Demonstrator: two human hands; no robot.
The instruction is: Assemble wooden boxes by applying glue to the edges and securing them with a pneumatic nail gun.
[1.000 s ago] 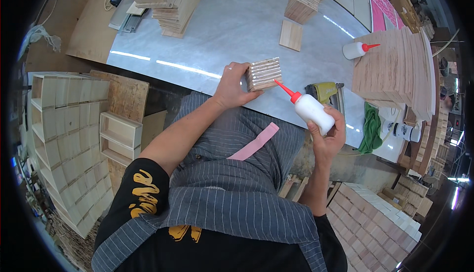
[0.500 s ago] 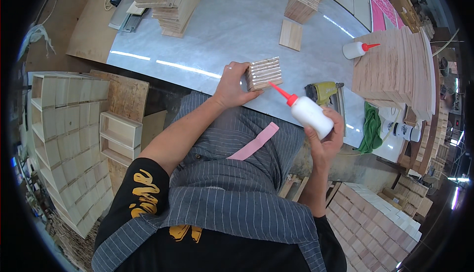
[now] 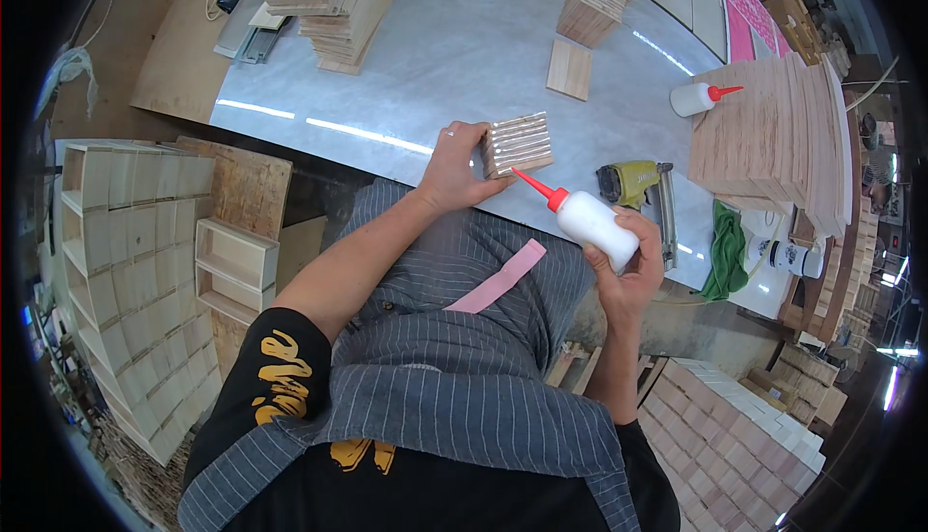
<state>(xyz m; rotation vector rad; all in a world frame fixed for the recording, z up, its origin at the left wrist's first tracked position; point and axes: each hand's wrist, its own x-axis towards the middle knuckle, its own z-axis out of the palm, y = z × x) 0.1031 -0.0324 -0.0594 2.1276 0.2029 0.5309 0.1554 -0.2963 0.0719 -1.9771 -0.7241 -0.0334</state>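
My left hand [image 3: 456, 167] grips a small stack of thin wooden boards [image 3: 519, 143] at the table's near edge, thumb on the near side and fingers on the far side. Whitish glue lines run along the upward board edges. In my right hand [image 3: 633, 271] is a white glue bottle [image 3: 596, 225] with a red nozzle, tilted so its tip points at the near edge of the stack. Whether the tip touches the wood I cannot tell. A yellow-green nail gun [image 3: 630, 182] lies on the table right of the stack.
A single board [image 3: 569, 69] lies beyond the stack. Tall board piles [image 3: 329, 0] stand far left and more boards [image 3: 759, 141] at right, beside another glue bottle [image 3: 692, 99]. A green cloth [image 3: 725, 252] hangs at the right edge. Wooden boxes [image 3: 140, 271] are stacked on the left.
My right hand has shifted slightly left, and the bottle's nozzle tip has moved left and a little nearer along the stack's near edge. My left hand and the boards stay in place.
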